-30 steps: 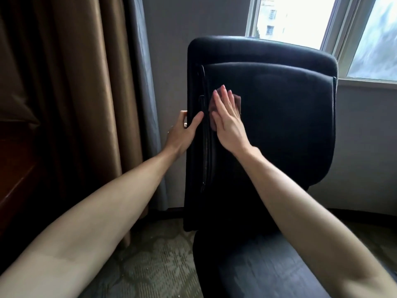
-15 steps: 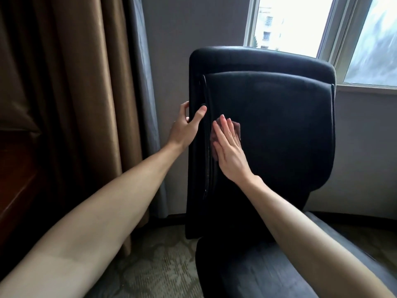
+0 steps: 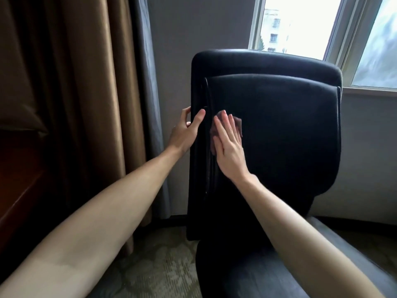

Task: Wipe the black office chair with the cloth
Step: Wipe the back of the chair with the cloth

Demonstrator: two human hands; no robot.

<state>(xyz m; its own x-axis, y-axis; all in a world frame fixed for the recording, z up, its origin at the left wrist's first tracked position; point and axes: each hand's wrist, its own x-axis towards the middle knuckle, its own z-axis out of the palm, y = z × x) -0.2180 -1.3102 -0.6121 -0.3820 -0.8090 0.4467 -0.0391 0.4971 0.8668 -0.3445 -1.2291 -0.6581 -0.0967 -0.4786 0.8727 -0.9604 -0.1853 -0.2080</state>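
Beside a curtained window (image 3: 290,24), the black office chair (image 3: 290,136) is held by the left grip (image 3: 182,134), curled round its left edge; the seemingly soft cloth (image 3: 238,122) is pressed there under the flat right grip (image 3: 229,149).

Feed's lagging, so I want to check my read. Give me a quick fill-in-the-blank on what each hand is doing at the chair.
1. The right hand presses the cloth flat against the ____ of the black office chair.
2. The left hand grips that chair's ____ edge.
3. Above the chair's top, daylight enters through a ____.

Missing words: backrest; left; window.
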